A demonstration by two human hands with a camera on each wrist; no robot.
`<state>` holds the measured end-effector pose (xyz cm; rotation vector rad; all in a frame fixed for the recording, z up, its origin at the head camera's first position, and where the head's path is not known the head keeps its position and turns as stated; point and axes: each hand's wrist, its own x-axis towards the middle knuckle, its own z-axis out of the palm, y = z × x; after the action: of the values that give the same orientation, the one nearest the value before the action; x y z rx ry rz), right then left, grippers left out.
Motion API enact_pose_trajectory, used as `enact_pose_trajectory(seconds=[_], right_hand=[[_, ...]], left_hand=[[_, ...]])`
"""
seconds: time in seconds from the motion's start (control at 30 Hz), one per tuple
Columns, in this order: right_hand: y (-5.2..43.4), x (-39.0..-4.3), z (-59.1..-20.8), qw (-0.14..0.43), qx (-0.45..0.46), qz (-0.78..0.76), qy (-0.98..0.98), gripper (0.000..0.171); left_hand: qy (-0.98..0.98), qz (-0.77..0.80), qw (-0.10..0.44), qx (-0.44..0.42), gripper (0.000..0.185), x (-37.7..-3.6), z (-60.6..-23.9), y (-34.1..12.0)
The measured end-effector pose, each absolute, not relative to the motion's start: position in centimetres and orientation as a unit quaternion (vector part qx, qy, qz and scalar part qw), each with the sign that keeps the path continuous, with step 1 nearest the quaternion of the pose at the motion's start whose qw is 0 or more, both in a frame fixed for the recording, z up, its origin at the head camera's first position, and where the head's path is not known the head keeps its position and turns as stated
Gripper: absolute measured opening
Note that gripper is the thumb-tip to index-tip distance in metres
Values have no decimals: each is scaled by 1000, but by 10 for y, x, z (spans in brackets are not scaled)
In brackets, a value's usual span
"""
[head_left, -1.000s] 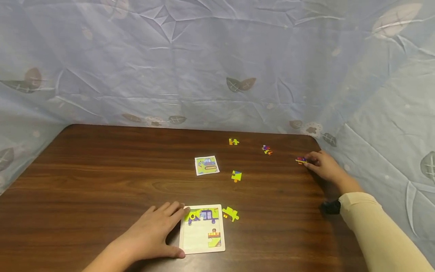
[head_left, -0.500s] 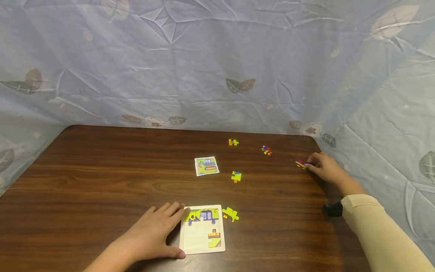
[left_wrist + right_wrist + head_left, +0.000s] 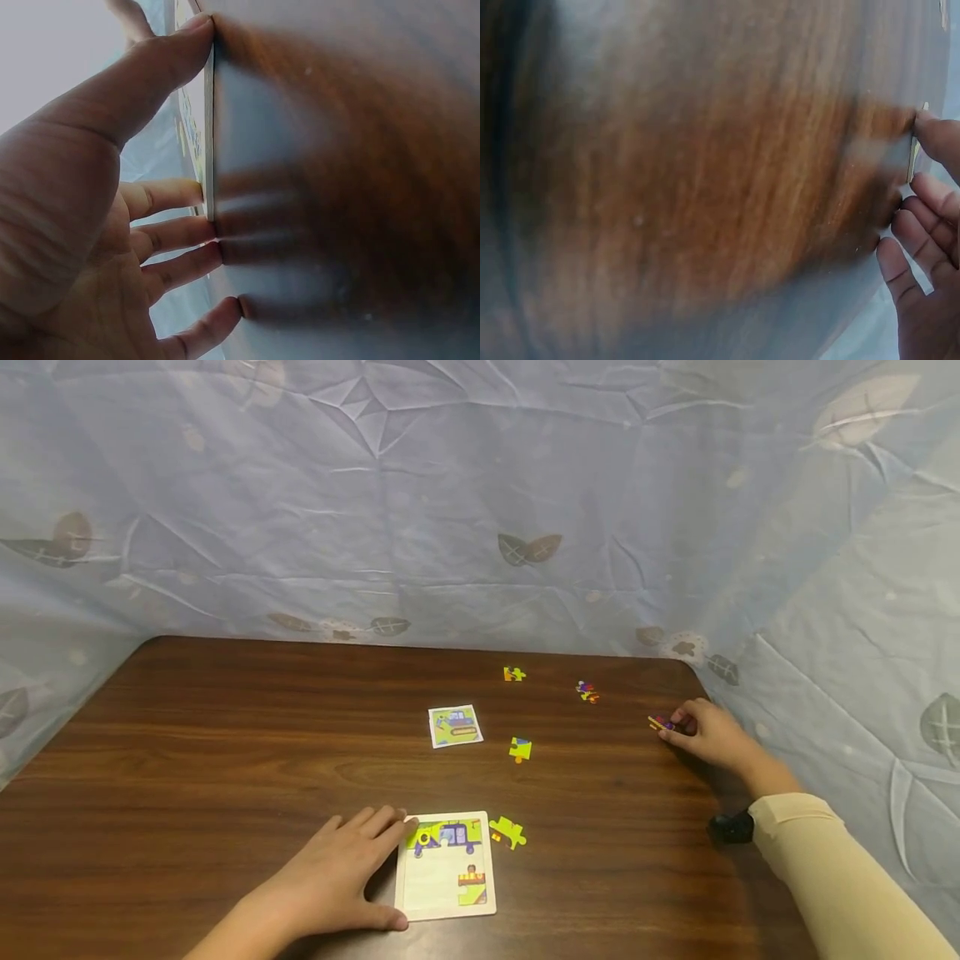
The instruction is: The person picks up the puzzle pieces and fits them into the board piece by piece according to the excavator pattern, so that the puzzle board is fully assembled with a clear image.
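Observation:
In the head view, my left hand [image 3: 330,877] rests at the left edge of a square white puzzle board [image 3: 431,893]. Its thumb touches the lower left corner and its index finger the upper left; the fingers are spread and fairly straight in the left wrist view. Fitted puzzle pieces line the board's top and lower right. Far to the right, my right hand [image 3: 712,735] pinches a purple and yellow puzzle piece [image 3: 660,723] at the table surface. The right wrist view shows that piece [image 3: 913,159] edge-on between thumb and index finger.
A green puzzle piece [image 3: 510,832] lies against the board's right side. Other loose pieces are a green one [image 3: 521,749], a far one [image 3: 514,674] and a purple-red cluster [image 3: 587,692]. An excavator picture card [image 3: 456,727] lies mid-table. A patterned curtain [image 3: 450,510] hangs behind the table.
My right hand has shifted slightly toward me and to the left, and the puzzle piece at its fingers has turned and moved with it. The left hand and board stay put.

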<state>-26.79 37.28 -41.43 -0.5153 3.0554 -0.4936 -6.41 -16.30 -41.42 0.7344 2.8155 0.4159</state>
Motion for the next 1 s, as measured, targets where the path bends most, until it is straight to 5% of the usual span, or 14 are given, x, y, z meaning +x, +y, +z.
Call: enact_pose_trajectory(seconds=[0.6, 1.0], right_hand=[[378, -266, -420, -39, -177, -172, 968, 24], [381, -258, -387, -24, -161, -206, 965, 22]], left_hand=[[952, 142, 109, 248, 107, -66, -414, -164], [954, 140, 109, 243, 108, -66, -414, -163]])
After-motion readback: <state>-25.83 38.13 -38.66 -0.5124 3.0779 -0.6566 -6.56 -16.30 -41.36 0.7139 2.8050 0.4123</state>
